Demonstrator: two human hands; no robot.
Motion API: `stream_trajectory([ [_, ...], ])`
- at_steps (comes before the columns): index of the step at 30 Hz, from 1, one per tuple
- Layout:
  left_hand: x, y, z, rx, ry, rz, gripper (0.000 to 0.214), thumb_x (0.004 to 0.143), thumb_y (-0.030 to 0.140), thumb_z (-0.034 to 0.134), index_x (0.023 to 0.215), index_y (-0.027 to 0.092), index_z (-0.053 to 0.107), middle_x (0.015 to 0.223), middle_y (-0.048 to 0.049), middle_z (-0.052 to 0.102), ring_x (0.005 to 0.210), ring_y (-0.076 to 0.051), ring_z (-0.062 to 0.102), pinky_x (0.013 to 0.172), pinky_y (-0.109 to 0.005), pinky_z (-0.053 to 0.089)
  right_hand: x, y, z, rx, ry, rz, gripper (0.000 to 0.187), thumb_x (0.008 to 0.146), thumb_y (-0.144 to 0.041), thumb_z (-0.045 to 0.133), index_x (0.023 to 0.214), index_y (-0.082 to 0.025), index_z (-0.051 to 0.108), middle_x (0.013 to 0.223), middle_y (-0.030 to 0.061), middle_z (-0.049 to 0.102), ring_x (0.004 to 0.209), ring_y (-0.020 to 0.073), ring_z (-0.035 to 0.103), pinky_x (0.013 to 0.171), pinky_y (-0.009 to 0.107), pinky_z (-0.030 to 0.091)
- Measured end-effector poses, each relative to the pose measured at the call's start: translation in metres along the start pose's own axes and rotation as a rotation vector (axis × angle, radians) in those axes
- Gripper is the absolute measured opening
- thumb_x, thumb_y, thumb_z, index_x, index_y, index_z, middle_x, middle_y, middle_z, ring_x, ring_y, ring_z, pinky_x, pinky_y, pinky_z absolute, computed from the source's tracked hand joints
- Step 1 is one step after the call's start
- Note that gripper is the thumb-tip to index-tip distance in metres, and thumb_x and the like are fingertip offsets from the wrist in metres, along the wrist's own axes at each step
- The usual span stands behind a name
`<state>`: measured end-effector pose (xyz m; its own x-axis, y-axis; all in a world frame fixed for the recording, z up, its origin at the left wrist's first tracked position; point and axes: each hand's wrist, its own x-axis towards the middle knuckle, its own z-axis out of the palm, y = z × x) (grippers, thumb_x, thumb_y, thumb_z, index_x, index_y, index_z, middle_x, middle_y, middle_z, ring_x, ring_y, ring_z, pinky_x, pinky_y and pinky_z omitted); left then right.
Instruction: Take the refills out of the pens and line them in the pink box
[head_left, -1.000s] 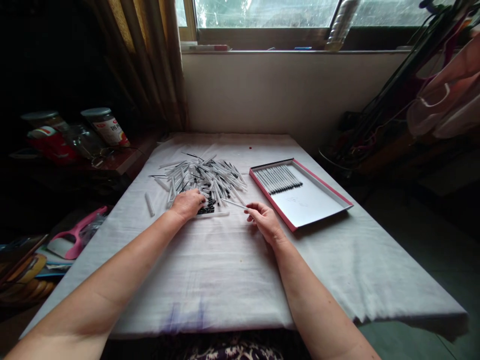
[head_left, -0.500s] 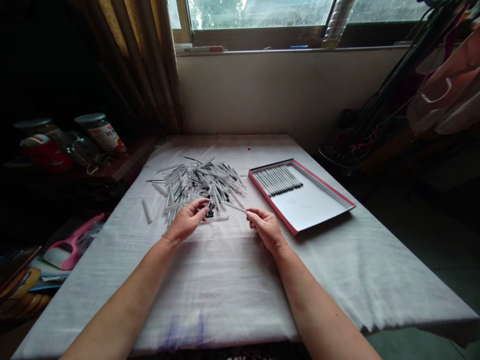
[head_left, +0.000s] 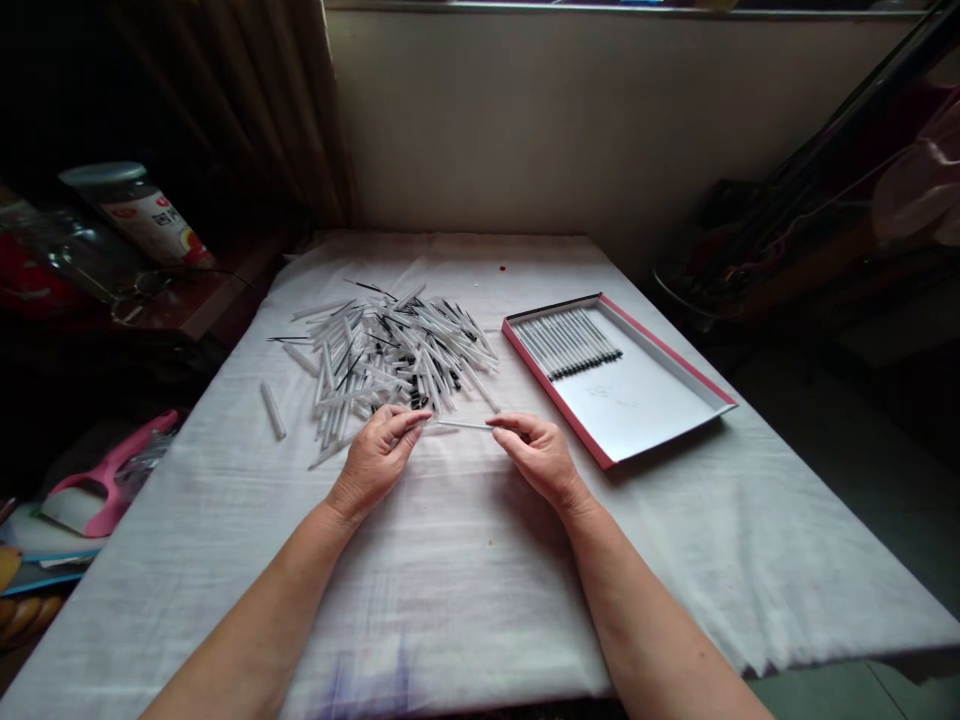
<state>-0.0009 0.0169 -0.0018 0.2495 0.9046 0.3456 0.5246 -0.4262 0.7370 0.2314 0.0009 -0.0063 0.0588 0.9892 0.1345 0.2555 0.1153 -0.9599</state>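
Note:
My right hand (head_left: 541, 456) pinches one end of a thin whitish pen tube (head_left: 466, 426), which lies nearly level and points left. My left hand (head_left: 379, 458) is closed, thumb against fingers, close to the tube's far end; what it holds is too small or hidden to make out. Just beyond my left hand spreads a loose pile of pen parts (head_left: 405, 350): clear white barrels, thin dark pieces and small black pieces. To the right, a shallow white box with red sides (head_left: 637, 400) holds a neat row of pens (head_left: 570, 343) with black ends.
A white cloth (head_left: 450, 580) covers the table, and one loose barrel (head_left: 273, 410) lies left of the pile. Jars (head_left: 150, 215) stand on a dark side surface at left, above pink-handled scissors (head_left: 109, 480). Wall and curtain border the far side.
The view has tilted downward. My hands have come closer together, and the pen tube has turned from slanting to nearly level, its free end now close to my left fingertips.

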Motion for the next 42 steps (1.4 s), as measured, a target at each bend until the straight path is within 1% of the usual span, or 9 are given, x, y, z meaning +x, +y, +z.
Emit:
stream_trajectory([
  [8,-0.004,0.007,0.001,0.058,-0.06,0.08,0.025,0.09,0.024,0.052,0.106,0.022,0.07,0.098,-0.0065,0.065,0.089,-0.016,0.062,0.08,-0.027,0.049,-0.002,-0.003,-0.004,-0.058,-0.126,-0.023,0.022,0.077,-0.031,0.061,0.088,-0.019,0.075,0.088,0.0072,0.075,0.081,0.0208,0.068,0.074,0.031,0.053],
  [12,-0.008,0.012,0.002,-0.043,-0.098,-0.11,0.025,0.086,0.029,0.059,0.108,0.021,0.067,0.09,-0.0032,0.071,0.072,-0.014,0.064,0.07,-0.025,0.051,-0.003,-0.004,-0.012,-0.125,-0.249,0.002,0.025,0.079,-0.034,0.063,0.095,-0.018,0.075,0.093,0.0073,0.076,0.084,0.0214,0.069,0.078,0.033,0.053],
  [17,-0.014,0.013,0.01,-0.299,-0.127,-0.287,0.02,0.082,0.034,0.062,0.091,0.017,0.068,0.071,-0.0023,0.069,0.058,-0.013,0.059,0.055,-0.023,0.048,0.0,-0.006,-0.019,-0.111,-0.343,0.005,0.02,0.081,-0.033,0.062,0.086,-0.02,0.076,0.086,0.0048,0.076,0.079,0.0208,0.069,0.075,0.032,0.054],
  [25,-0.014,0.013,0.015,-0.278,-0.133,-0.257,0.016,0.079,0.029,0.064,0.088,0.018,0.07,0.077,-0.0051,0.071,0.067,-0.016,0.064,0.063,-0.026,0.051,0.003,-0.003,-0.02,-0.142,-0.346,-0.018,0.017,0.079,-0.03,0.063,0.084,-0.021,0.076,0.085,0.0053,0.077,0.079,0.0216,0.07,0.075,0.033,0.054],
  [32,-0.01,0.01,0.016,-0.379,-0.131,-0.376,0.022,0.08,0.035,0.062,0.092,0.017,0.066,0.074,-0.0027,0.069,0.061,-0.014,0.062,0.059,-0.024,0.05,-0.004,-0.015,-0.014,-0.215,-0.333,-0.046,0.02,0.086,-0.029,0.057,0.093,-0.02,0.073,0.089,0.0055,0.076,0.08,0.02,0.069,0.075,0.03,0.052],
  [34,-0.008,0.01,0.014,-0.412,-0.12,-0.374,0.029,0.08,0.038,0.062,0.101,0.017,0.064,0.081,-0.0041,0.069,0.064,-0.014,0.063,0.06,-0.024,0.051,-0.004,-0.024,-0.019,-0.271,-0.296,-0.1,0.02,0.086,-0.027,0.057,0.095,-0.02,0.073,0.087,0.0055,0.075,0.078,0.0191,0.068,0.073,0.029,0.052],
  [36,-0.007,0.01,0.012,-0.446,-0.11,-0.386,0.04,0.08,0.043,0.062,0.111,0.017,0.06,0.093,-0.0073,0.07,0.07,-0.015,0.065,0.056,-0.023,0.05,0.004,-0.029,-0.033,-0.321,-0.188,-0.169,0.019,0.085,-0.029,0.058,0.093,-0.02,0.073,0.087,0.0062,0.073,0.079,0.0192,0.067,0.073,0.029,0.052],
  [39,-0.006,0.01,0.01,-0.455,-0.105,-0.423,0.046,0.079,0.047,0.062,0.114,0.017,0.059,0.101,-0.0099,0.069,0.075,-0.017,0.065,0.049,-0.021,0.047,0.035,-0.023,-0.076,-0.342,0.161,-0.199,0.024,0.082,-0.039,0.062,0.091,-0.021,0.075,0.093,0.008,0.071,0.088,0.022,0.066,0.079,0.032,0.052],
  [42,-0.007,0.011,0.012,-0.415,-0.109,-0.401,0.039,0.08,0.044,0.062,0.108,0.017,0.063,0.094,-0.0086,0.07,0.077,-0.017,0.066,0.058,-0.023,0.051,0.08,0.0,-0.128,-0.402,0.517,-0.009,0.031,0.078,-0.039,0.062,0.094,-0.016,0.074,0.093,0.0105,0.073,0.091,0.0256,0.066,0.084,0.036,0.05],
])
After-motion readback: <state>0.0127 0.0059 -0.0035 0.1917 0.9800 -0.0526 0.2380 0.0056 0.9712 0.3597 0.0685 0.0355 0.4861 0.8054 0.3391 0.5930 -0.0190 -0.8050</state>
